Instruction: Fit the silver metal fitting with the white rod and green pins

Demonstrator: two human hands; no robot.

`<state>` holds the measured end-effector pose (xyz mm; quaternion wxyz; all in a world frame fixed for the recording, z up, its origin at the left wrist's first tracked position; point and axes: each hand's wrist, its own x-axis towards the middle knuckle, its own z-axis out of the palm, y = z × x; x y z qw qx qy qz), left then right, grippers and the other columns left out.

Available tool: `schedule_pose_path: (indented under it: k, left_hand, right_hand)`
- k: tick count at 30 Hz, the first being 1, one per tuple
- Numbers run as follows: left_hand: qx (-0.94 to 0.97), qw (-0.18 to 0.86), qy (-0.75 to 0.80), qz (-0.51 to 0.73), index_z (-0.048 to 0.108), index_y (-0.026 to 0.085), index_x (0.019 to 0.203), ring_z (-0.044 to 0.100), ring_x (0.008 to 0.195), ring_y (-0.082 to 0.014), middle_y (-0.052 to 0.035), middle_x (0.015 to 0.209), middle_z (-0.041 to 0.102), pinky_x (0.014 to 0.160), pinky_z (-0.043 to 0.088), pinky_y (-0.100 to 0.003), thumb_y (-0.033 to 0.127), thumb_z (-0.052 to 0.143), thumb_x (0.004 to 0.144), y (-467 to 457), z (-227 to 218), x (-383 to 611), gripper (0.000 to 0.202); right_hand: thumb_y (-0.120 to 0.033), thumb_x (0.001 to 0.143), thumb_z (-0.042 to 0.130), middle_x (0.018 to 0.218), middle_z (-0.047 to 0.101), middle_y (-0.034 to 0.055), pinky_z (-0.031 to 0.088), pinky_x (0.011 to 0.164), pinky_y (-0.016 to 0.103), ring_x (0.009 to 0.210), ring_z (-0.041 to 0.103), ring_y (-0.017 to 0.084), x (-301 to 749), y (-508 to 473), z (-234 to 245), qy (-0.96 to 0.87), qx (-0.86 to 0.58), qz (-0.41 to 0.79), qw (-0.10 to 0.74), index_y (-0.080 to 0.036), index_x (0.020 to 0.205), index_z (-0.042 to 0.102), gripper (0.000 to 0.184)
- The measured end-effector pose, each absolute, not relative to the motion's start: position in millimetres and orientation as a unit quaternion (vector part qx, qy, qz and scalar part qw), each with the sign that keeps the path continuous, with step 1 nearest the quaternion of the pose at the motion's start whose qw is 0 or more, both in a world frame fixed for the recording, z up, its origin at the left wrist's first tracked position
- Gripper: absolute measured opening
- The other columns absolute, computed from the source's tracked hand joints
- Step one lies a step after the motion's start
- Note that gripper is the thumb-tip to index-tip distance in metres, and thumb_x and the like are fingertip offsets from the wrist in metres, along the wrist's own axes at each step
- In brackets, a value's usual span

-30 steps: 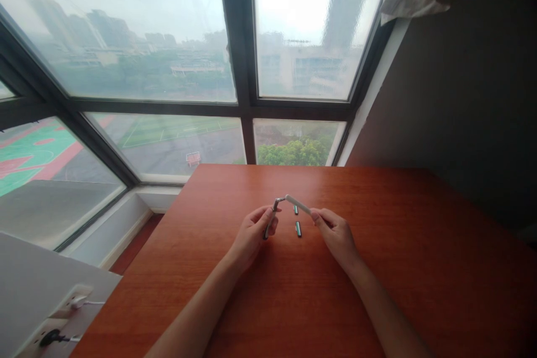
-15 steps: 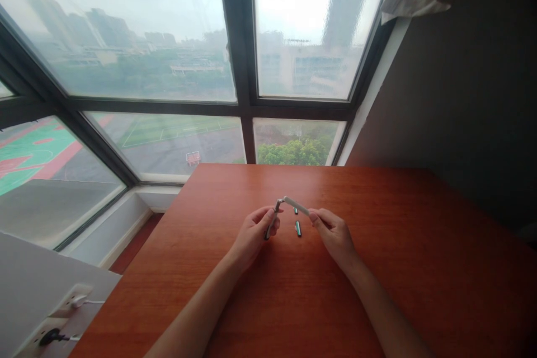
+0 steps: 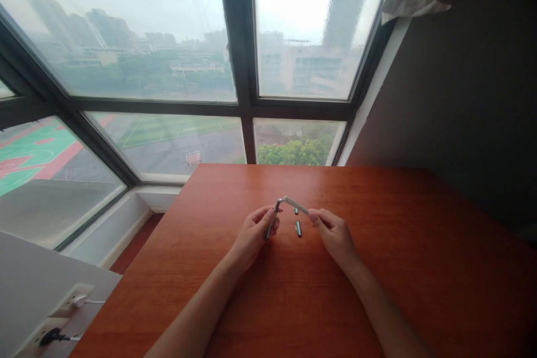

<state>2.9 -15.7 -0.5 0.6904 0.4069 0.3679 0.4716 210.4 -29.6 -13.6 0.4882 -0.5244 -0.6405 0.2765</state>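
Both hands hold small parts just above a reddish wooden table (image 3: 377, 268). My left hand (image 3: 254, 232) is closed around a thin grey metal handle (image 3: 272, 217) that rises from the fingers. My right hand (image 3: 333, 232) pinches one end of a slim white piece (image 3: 296, 205). The tips of the handle and the white piece meet between the hands and form a peak. Two small dark green cartridges lie on the table under that peak: one (image 3: 298, 228) nearer me, one (image 3: 296, 211) partly hidden behind the white piece.
A large window (image 3: 235, 67) with dark frames stands beyond the table's far edge. A dark wall (image 3: 461, 95) runs along the right. At the lower left is a white surface with a socket (image 3: 73, 296) and plugged cables.
The two hands have drawn very slightly closer together, and the joined tips sit a little to the left of a second ago. The cartridges have not moved.
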Motion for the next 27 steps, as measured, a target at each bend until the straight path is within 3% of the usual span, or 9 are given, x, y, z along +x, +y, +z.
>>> schedule_pose_path:
  k: [27]
  left_hand:
    - [0.419, 0.681, 0.375, 0.469, 0.066, 0.015, 0.1, 0.042, 0.056, -0.0094, -0.0008, 0.067, 0.053, 0.052, 0.03, -0.021, 0.047, 0.065, 0.077, -15.0, 0.0, 2.8, 0.039]
  right_hand:
    - [-0.046, 0.088, 0.049, 0.065, 0.052, -0.0001, 0.037, 0.057, 0.024, 0.062, 0.048, 0.015, 208.2, -30.6, -14.2, -0.641, -0.521, 0.287, 0.485, -0.016, 0.087, 0.071, 0.038]
